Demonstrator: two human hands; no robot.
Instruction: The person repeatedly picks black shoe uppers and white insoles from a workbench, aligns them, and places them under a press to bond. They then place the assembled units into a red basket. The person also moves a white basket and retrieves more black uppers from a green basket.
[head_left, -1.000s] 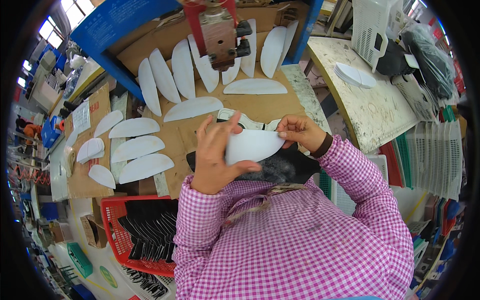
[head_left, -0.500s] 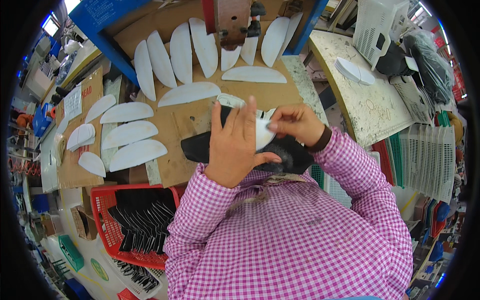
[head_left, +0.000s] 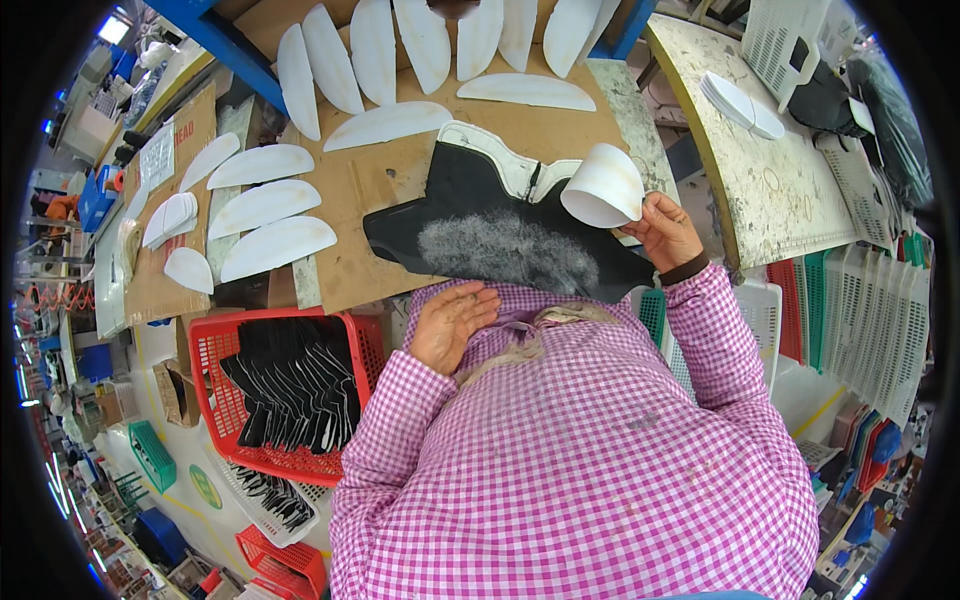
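Observation:
A black shoe-upper piece (head_left: 465, 205) with white trim along its far edge lies spread at the table's near edge. Its middle carries a rough whitish patch (head_left: 510, 250). My right hand (head_left: 664, 232) is closed on one end of a white stiffener piece (head_left: 605, 188), which is bent round into a loop. That loop hangs over the upper's right part and hides some of it. My left hand (head_left: 455, 325) rests near my body, just in front of the upper's near edge, with its fingers stretched out and nothing in it.
Half-moon white pieces (head_left: 388, 125) lie in rows on the cardboard (head_left: 360, 255). More are stacked at the left (head_left: 170, 218) and on the right-hand table (head_left: 742, 105). A red basket (head_left: 207, 375) of black pieces stands at lower left. A blue frame (head_left: 225, 50) borders the back.
My hands have parted: the left drew back toward my body, while the right moved rightward with the white stiffener, now curled. The black upper is uncovered, and the view has shifted.

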